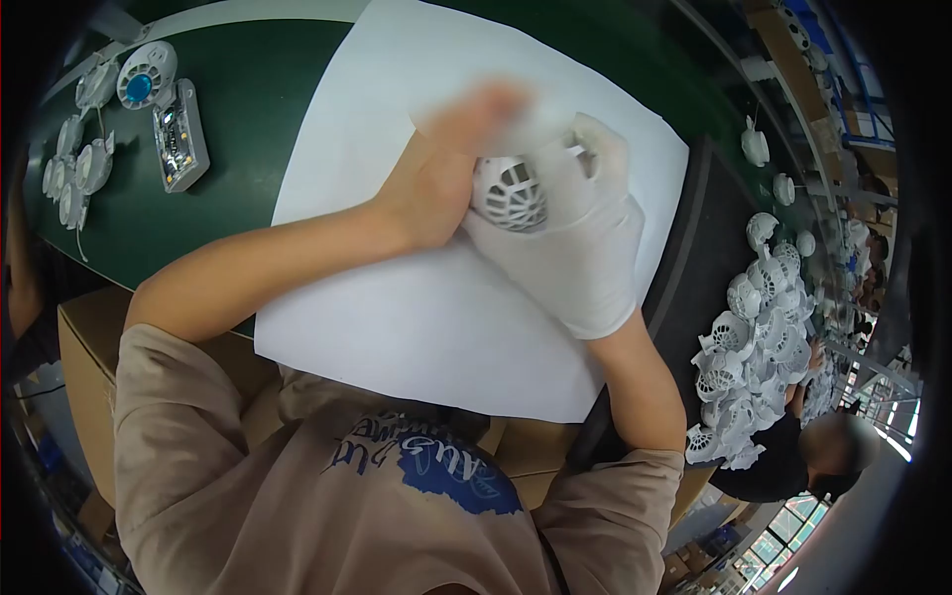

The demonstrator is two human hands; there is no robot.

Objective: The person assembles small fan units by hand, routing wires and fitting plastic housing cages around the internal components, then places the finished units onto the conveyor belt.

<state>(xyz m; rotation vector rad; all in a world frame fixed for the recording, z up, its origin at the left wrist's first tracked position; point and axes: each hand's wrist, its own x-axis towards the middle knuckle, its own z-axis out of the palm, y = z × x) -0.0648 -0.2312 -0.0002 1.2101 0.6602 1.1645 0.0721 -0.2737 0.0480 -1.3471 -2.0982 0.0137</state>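
Note:
A white plastic fan shell with a slotted, rounded grille [515, 194] is held between my two hands above a large white sheet [397, 317]. My left hand [441, 174] is bare and closed against the left side of the shell; its fingertips are blurred. Around the right side wraps my right hand [585, 218], in a white glove, with its fingers bent over the shell. The far end of the shell is blurred and partly covered by the hands.
On the green table [248, 89] at the left lie several white fan parts [91, 164], a fan with a blue centre [139, 87] and a clear-topped white box [180, 137]. White grille shells [754, 342] are heaped at the right, beyond a dark edge strip [684, 238]. A co-worker [783, 456] sits beyond.

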